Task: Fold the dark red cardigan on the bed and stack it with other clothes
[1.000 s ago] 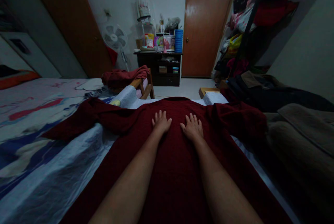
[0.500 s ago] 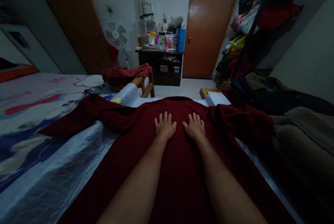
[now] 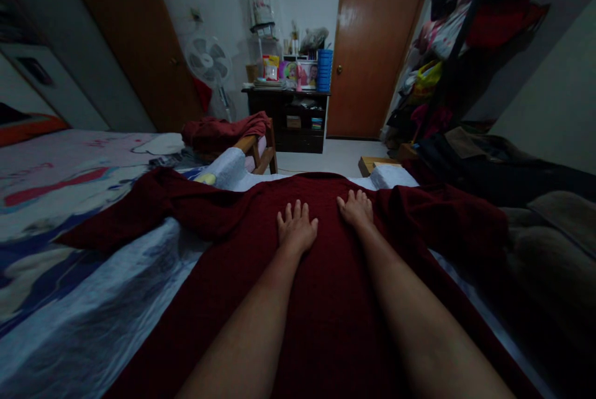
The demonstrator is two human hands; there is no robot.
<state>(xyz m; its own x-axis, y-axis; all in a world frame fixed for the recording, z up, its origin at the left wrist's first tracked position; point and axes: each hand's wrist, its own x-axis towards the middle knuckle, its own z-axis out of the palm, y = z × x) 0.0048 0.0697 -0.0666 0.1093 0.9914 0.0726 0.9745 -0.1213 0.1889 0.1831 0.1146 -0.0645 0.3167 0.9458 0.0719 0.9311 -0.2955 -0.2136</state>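
A dark red long-sleeved garment (image 3: 326, 300) lies spread out before me, its neckline at the far end and its sleeves out to both sides. My left hand (image 3: 297, 225) rests flat on the upper part of it, fingers spread. Farther up and to the right, near the right shoulder, my right hand (image 3: 356, 208) also lies on the cloth with its fingers stretched out. Neither hand grips anything. Under the garment is a light grey-blue cover (image 3: 135, 300), visible along both sides. The lower end of the garment runs out of view.
Patterned bedding (image 3: 56, 200) lies to the left. Dark folded clothes (image 3: 512, 157) are heaped on the right. Beyond the far edge stand a wooden chair (image 3: 265, 154) with a reddish cloth (image 3: 223, 132), a white fan (image 3: 208, 61) and a dark cabinet (image 3: 284, 116).
My right hand has slid away from me and to the right, toward the garment's shoulder. My left hand has barely shifted.
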